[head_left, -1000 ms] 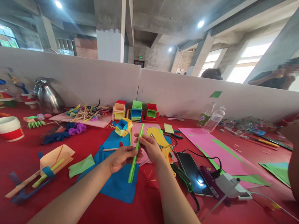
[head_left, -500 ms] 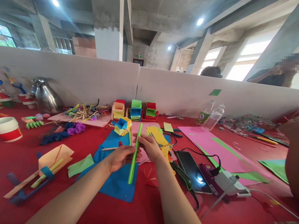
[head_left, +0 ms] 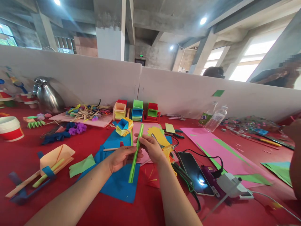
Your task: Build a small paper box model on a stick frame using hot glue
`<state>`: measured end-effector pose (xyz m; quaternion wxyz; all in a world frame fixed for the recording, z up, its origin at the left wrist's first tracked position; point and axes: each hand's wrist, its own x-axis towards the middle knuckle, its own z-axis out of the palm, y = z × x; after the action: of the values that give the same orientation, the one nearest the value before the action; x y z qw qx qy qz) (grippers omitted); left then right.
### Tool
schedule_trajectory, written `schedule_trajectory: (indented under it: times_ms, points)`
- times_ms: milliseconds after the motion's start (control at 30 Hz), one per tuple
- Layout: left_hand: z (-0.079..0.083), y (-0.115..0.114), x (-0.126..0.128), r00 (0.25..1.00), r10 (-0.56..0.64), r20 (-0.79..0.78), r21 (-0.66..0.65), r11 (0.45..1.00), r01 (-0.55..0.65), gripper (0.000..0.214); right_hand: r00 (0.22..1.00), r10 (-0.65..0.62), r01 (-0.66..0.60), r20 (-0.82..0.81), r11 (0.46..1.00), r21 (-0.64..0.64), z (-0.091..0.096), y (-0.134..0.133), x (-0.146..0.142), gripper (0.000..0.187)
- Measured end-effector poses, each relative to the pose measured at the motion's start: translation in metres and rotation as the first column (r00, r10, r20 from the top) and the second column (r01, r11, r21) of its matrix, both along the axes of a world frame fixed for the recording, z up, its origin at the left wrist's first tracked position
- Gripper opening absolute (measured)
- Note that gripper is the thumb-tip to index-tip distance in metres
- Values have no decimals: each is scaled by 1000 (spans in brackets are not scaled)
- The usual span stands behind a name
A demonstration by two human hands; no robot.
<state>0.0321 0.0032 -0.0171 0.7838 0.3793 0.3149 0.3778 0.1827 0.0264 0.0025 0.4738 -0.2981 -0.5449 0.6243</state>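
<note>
Both hands hold a rolled green paper tube (head_left: 133, 171) that slants upward, away from me. My left hand (head_left: 122, 158) pinches it near its middle from the left. From the right, my right hand (head_left: 150, 147) grips it a little higher, fingers curled behind it. Below the hands lies a sheet of blue paper (head_left: 122, 188). Just beyond them sits a small folded box of yellow and blue paper (head_left: 124, 126). A yellow glue gun (head_left: 167, 153) lies beside my right wrist, partly hidden by it.
Right of my forearm lie a phone (head_left: 195, 172), cables and a purple power strip (head_left: 209, 174). Pink paper (head_left: 225, 147) and two bottles (head_left: 217, 117) are farther right. Craft sticks (head_left: 86, 113), a steel jug (head_left: 49, 95) and a peach paper model (head_left: 56, 157) stand left. Another person's arm (head_left: 295, 160) shows at right.
The view has shifted slightly. Both hands keep their hold on the green paper tube, which looks almost unmoved, its near end slightly higher in view.
</note>
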Motion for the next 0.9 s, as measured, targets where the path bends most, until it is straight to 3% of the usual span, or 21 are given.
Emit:
schedule_trajectory:
  times_ms: [300,567,900]
  points:
    - [2,1,-3,999,11,32,13,1000,-11,19,984,169,-168,-53,986,22,-2,0,10,43]
    - [3,1,-2,1000,24,13,11,1000,-24,17,992,121,-120,-32,992,44,-10,6,8,39]
    - [5,-1,1,1000,17,-8,2,1000,-17,23,992,104,-105,-70,994,-11,-6,3,7,39]
